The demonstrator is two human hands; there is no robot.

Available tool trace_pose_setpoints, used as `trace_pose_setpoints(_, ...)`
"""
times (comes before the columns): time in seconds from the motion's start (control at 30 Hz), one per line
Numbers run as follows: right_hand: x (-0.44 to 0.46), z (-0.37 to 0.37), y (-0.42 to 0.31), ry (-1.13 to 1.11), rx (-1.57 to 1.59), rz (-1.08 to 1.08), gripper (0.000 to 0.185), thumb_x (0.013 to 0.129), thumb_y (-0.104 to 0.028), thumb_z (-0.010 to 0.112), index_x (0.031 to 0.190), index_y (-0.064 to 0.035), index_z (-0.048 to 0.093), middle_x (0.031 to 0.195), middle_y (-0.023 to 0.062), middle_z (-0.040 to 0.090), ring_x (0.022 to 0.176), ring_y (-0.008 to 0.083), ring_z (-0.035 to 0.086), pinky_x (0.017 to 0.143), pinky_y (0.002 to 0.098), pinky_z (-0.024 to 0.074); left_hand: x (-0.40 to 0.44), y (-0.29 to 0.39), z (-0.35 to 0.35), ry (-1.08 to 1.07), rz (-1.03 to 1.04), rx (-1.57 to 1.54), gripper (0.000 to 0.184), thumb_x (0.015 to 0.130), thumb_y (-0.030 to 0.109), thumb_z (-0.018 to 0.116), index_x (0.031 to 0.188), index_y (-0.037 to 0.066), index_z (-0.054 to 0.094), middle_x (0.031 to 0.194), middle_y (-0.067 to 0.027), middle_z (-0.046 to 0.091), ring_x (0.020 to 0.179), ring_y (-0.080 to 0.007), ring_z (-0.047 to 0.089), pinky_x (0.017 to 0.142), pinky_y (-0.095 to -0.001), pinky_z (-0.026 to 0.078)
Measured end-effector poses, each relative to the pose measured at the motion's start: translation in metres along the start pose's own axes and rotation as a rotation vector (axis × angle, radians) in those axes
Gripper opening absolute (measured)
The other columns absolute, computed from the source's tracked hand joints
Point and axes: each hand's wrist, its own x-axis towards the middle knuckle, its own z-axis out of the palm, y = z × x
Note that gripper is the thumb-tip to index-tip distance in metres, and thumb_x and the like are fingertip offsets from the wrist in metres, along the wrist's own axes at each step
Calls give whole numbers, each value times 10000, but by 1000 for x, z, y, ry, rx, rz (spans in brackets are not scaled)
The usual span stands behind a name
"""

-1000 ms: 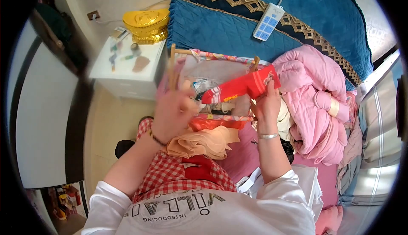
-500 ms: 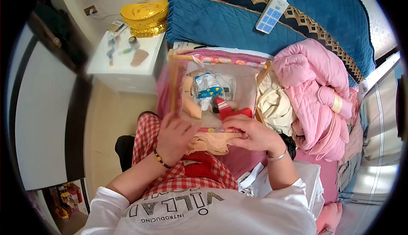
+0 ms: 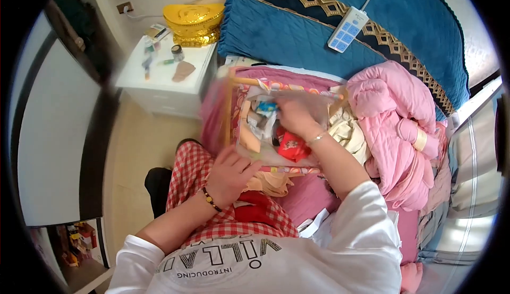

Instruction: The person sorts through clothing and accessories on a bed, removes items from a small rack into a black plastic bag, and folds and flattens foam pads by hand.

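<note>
A fabric storage box with a wooden frame [image 3: 228, 105] stands in front of me. Inside are a red cloth item with a pale print [image 3: 292, 146], a blue-and-white patterned item [image 3: 265, 107] and peach pieces [image 3: 248, 137]. My right hand [image 3: 295, 117] reaches into the box beside the blue-and-white item; its fingers are blurred and partly hidden, so I cannot see whether it grips anything. At the near left corner is my left hand [image 3: 229, 173], fingers loosely bent and apart, holding nothing visible. Peach fabric [image 3: 270, 184] lies over my lap, by the box's near edge.
Pink bedding [image 3: 380, 134] and cream cloth [image 3: 348, 134] are heaped right of the box. A power strip [image 3: 348, 30] rests on the blue quilted headboard cover [image 3: 287, 33]. The white bedside cabinet [image 3: 130, 78] holds a gold ingot ornament [image 3: 194, 23] and small items.
My right hand has moved from the box's near edge into its interior. The red item now lies more spread out, and the blue-and-white one is partly covered. The whole view has shifted slightly.
</note>
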Motion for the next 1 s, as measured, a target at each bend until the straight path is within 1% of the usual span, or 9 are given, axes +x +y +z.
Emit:
trace_pose_setpoints(0.03,-5,-5,3,174,105,-69,232,816,-119,541,1025,-38,599,864,109,649,803,259,622,692,351,475,0,0,0,1,4,-11,290,701,103,554,981,115,628,832,-27,566,849,-206,541,937,-414,384)
trace_pose_setpoints(0.07,-13,-10,6,170,100,-69,232,816,-119,541,1025,-38,599,864,109,649,803,259,622,692,351,475,0,-1,0,4,2,-16,290,701,103,554,981,115,628,832,-27,566,849,-206,541,937,-414,384)
trace_pose_setpoints(0.17,-41,-52,-15,-70,859,422,191,838,-149,608,902,30,635,772,36,620,672,72,505,609,233,422,2,-4,0,8,14,-50,277,710,97,548,974,118,628,831,-27,565,846,-205,541,943,-413,382)
trace_pose_setpoints(0.3,-60,-59,-32,-49,1161,467,188,860,-129,591,912,46,635,811,-20,615,698,50,521,602,232,431,3,-5,0,-2,30,-58,263,712,98,552,963,122,627,836,-27,565,860,-203,537,946,-416,378)
trace_pose_setpoints(0.43,-63,-48,-28,33,1132,382,180,834,-144,609,879,30,625,739,46,636,652,133,579,596,277,453,0,-8,-1,-23,26,-66,266,702,92,566,959,124,627,840,-24,566,873,-200,531,945,-420,373)
trace_pose_setpoints(0.5,-69,-49,-21,219,371,268,182,803,-160,614,828,20,603,678,162,616,640,293,606,592,355,471,-1,-10,-3,-22,13,-43,268,697,86,571,955,125,628,839,-23,567,870,-201,533,940,-425,374)
trace_pose_setpoints(0.6,-88,-60,-29,382,139,278,195,781,-172,613,774,18,572,662,234,563,660,395,575,588,429,464,-1,-13,-1,6,-1,-14,250,693,100,565,933,122,628,836,-22,569,869,-208,538,930,-432,385)
trace_pose_setpoints(0.73,-107,-62,-26,443,232,378,167,792,-138,598,798,28,575,669,229,583,625,383,580,561,416,456,-2,-19,2,43,11,-21,235,691,116,555,914,126,628,833,-21,570,874,-218,537,924,-439,394)
trace_pose_setpoints(1.0,-124,-36,-17,615,756,530,224,827,-154,614,835,66,570,631,105,584,572,123,507,533,298,420,-4,-33,5,9,83,-38,241,683,107,562,914,135,626,845,-25,572,882,-222,537,924,-445,389)
